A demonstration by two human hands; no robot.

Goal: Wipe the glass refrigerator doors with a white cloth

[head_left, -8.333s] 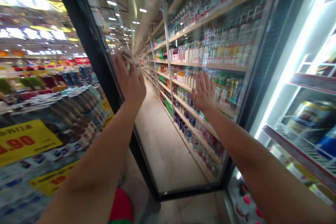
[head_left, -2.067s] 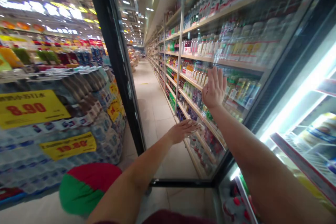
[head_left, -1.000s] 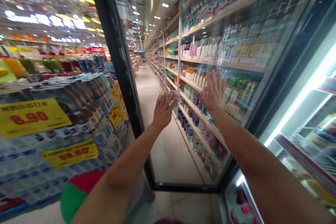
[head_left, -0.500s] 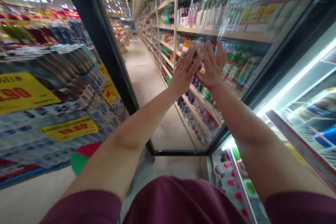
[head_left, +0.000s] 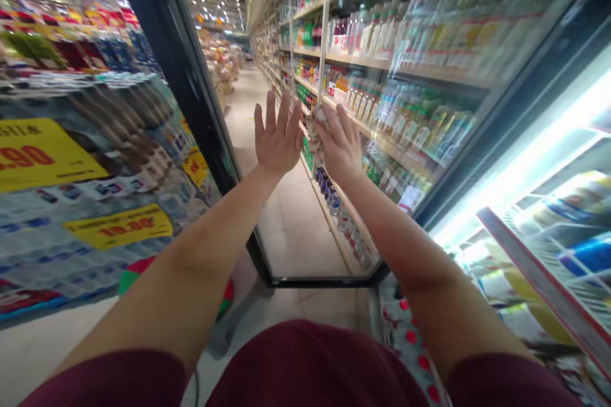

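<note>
A glass cooler door (head_left: 286, 235) with a dark frame (head_left: 184, 70) stands swung open in front of me. My left hand (head_left: 277, 146) is raised at the pane with its fingers spread, holding nothing. Just to its right, my right hand (head_left: 342, 151) presses a crumpled, pale patterned cloth (head_left: 315, 133) to the glass. Part of the cloth is hidden under the fingers, and its left edge sticks out toward my left thumb.
To the right is the lit cooler with wire shelves (head_left: 548, 216) and bottles with red caps (head_left: 411, 336) low down. Stacked packs of drinks with yellow price signs (head_left: 117, 226) stand at left. Beyond the glass, drink shelves (head_left: 372, 60) run along an aisle (head_left: 243, 98).
My left hand has moved left, apart from the right hand. My right hand has shifted left and slightly down across the glass with the cloth.
</note>
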